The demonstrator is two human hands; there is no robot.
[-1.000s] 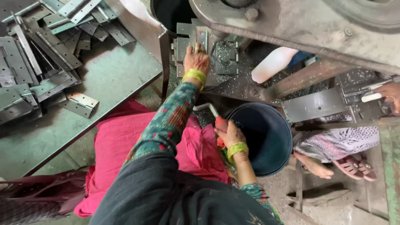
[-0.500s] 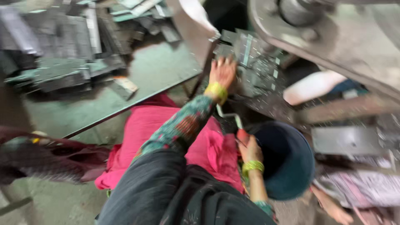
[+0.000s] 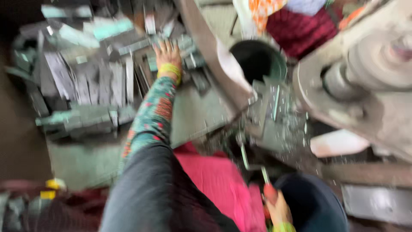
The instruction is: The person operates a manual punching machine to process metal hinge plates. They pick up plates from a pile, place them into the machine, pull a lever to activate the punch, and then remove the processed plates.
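Upper left of the frame, the left hand [image 3: 168, 55] lies spread, fingers down on a heap of flat grey metal plates [image 3: 92, 79] covering a green bench [image 3: 86, 161]. Lower right, the right hand [image 3: 278, 209] grips red-handled pliers [image 3: 265, 182] beside a dark round bucket [image 3: 317, 206], contents unclear.

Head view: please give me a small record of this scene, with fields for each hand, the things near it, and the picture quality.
left hand: left hand stretched forward, resting on the pile of grey metal pieces
left wrist: yellow bangles
right hand: right hand low in the picture, holding a tool with a red handle
near right hand: dark bucket, pink cloth over the lap
right side: large grey machine
picture quality: strong motion blur, small details cannot be told
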